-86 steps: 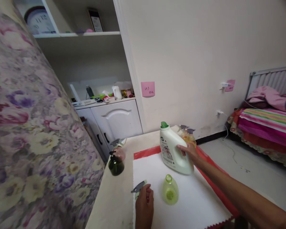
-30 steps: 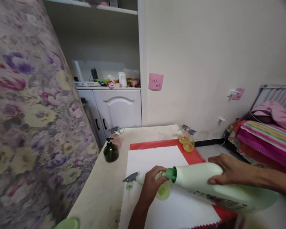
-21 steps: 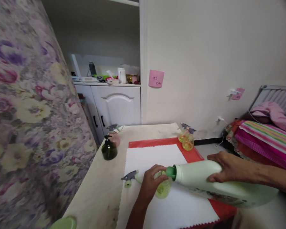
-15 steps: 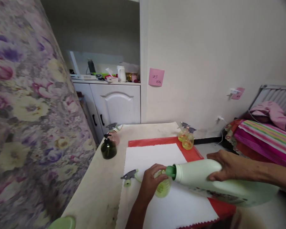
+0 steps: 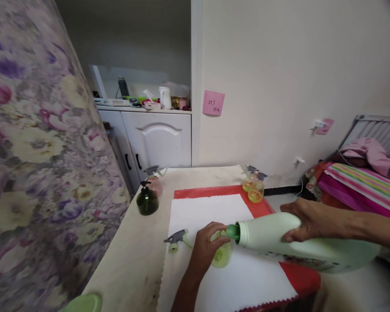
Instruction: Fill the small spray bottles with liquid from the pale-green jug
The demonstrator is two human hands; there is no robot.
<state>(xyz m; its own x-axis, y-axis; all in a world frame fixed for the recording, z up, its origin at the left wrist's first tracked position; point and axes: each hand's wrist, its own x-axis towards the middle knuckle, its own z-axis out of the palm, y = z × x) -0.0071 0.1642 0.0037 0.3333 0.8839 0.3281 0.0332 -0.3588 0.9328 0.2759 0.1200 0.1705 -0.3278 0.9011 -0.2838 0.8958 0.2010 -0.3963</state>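
My left hand (image 5: 208,245) is closed around the neck of a small clear yellow-green spray bottle (image 5: 222,256), which stands on a white sheet (image 5: 247,281) with its sprayer off. In my right hand (image 5: 307,221) is a large pale green jug (image 5: 276,229), tipped nearly level. Its dark green spout (image 5: 233,232) meets the small bottle's mouth near my left fingertips. I cannot make out the stream of liquid. Left of my left hand, a grey and green spray head (image 5: 177,239) lies on the sheet.
A dark green pump bottle (image 5: 147,201) and a pink spray bottle (image 5: 155,185) stand at the table's left. Two spray bottles with yellow liquid (image 5: 255,193) stand at the far right corner. A green cap (image 5: 84,303) lies at the near left, beside a floral curtain (image 5: 52,173).
The jug's rear end has risen slightly in my right hand. Both hands keep their holds, and the small bottle stays in place.
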